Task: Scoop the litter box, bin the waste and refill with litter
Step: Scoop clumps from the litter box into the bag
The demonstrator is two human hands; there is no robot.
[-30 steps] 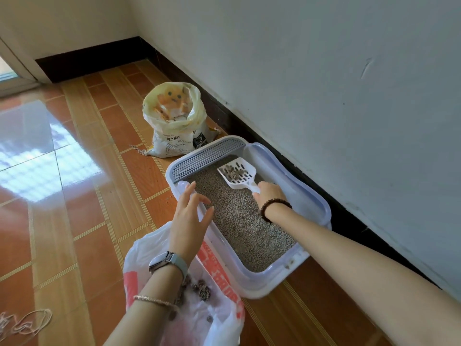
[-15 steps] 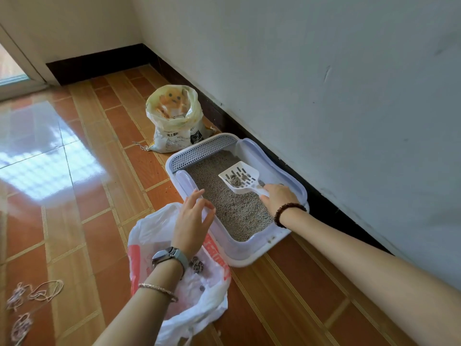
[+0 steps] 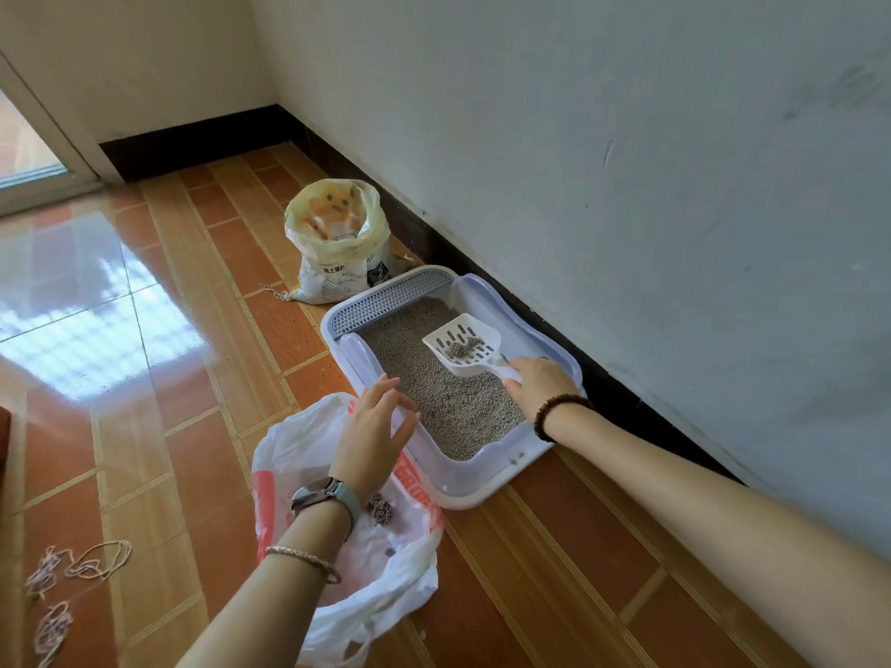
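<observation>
My right grip is curled round the handle of the scoop, which I hold raised over the litter in the far half of the box. The blade is roughly level and a small clump lies on its slots. My left grip holds nothing; its fingers are straight and spread, hovering at the box's near rim, just above the mouth of the bag. Whether its fingertips touch the rim I cannot tell. The bag lies open on the floor, against the box's left side, with some waste inside. Beyond the box the sack stands open by the wall. I judge I'm mid-scoop, with one load sifted and not yet binned. The next move calls for swinging the scoop left across the rim, kept level so nothing drops on the tiles. Then I tip it over the bag's mouth, which the left grip could hold wide. Refilling comes after.
</observation>
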